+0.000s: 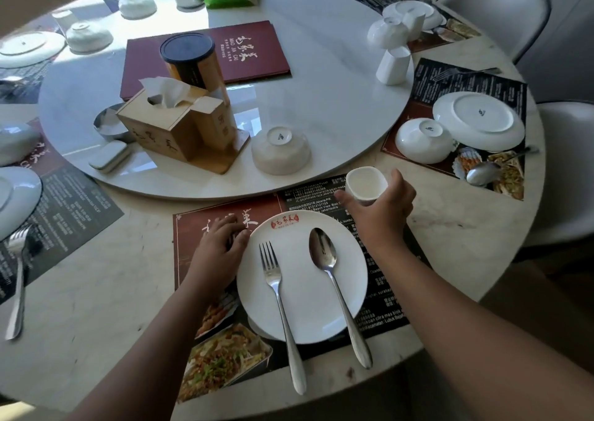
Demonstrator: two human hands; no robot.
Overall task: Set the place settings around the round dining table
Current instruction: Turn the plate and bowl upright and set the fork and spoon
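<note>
A white plate (pixel 302 295) lies face up on the near paper placemat (pixel 225 356), with a fork (pixel 279 305) and a spoon (pixel 334 285) laid across it. My right hand (pixel 382 208) grips a small white cup (pixel 366 184), open side up, just above the placemat's far right corner. My left hand (pixel 218 247) rests on the placemat at the plate's left rim, fingers bent; I cannot tell whether they hold anything. An upturned white bowl (pixel 281 152) sits on the lazy Susan (pixel 321 66) just beyond the placemat.
The lazy Susan also carries a wooden tissue box (pixel 173 128), a dark-lidded canister (pixel 193 60), a red menu (pixel 250 50) and upturned cups (pixel 394 65). Other settings with upturned plates and bowls lie right (pixel 479 121) and left (pixel 16 202). White chairs (pixel 495 12) stand at the right.
</note>
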